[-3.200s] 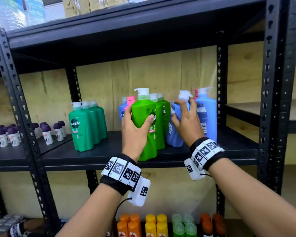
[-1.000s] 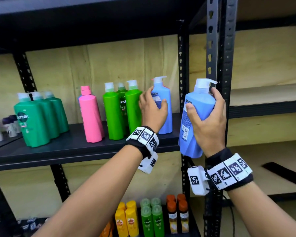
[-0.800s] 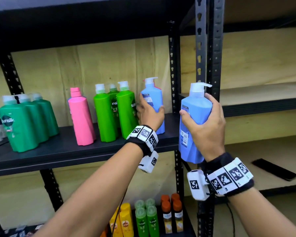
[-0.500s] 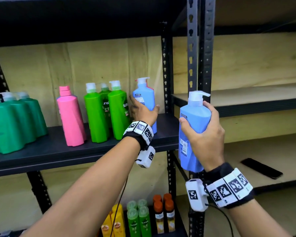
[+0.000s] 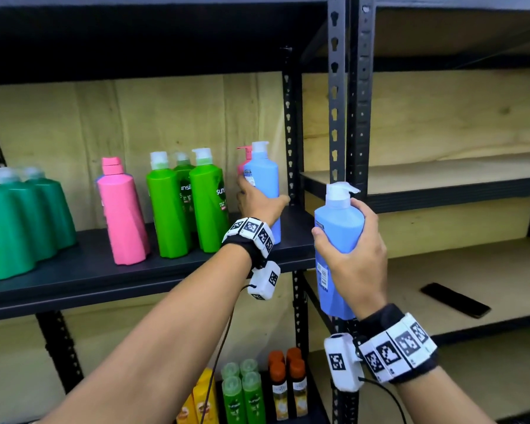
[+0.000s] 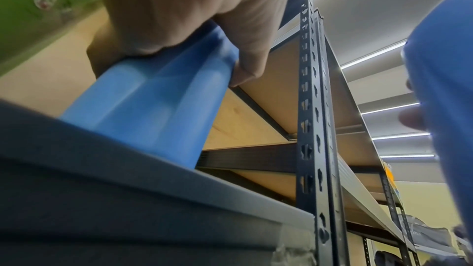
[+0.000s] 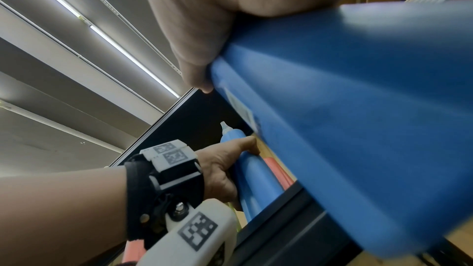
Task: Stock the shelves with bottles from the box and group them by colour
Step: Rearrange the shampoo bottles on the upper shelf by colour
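My left hand [image 5: 257, 201] grips a blue pump bottle [image 5: 265, 175] that stands at the right end of the dark shelf [image 5: 104, 270]; the left wrist view shows my fingers [image 6: 245, 62] wrapped round its blue body [image 6: 153, 108]. My right hand [image 5: 352, 255] holds a second blue pump bottle [image 5: 338, 228] upright in the air, in front of the shelf post [image 5: 337, 117]. In the right wrist view that bottle [image 7: 358, 128] fills the frame. A pink bottle [image 5: 121, 212], three bright green bottles [image 5: 184, 203] and dark green bottles [image 5: 19, 221] stand to the left.
To the right of the post, wooden shelves [image 5: 441, 172] stand bare but for a black flat object [image 5: 455, 304] on the lower one. A pink bottle [image 5: 242, 162] hides behind the left blue one. Small yellow, green and orange bottles [image 5: 257, 393] line the bottom shelf.
My view has swung to the right. The right hand has carried its blue bottle off the shelf and slightly down. The left hand keeps its grip on the standing blue bottle.
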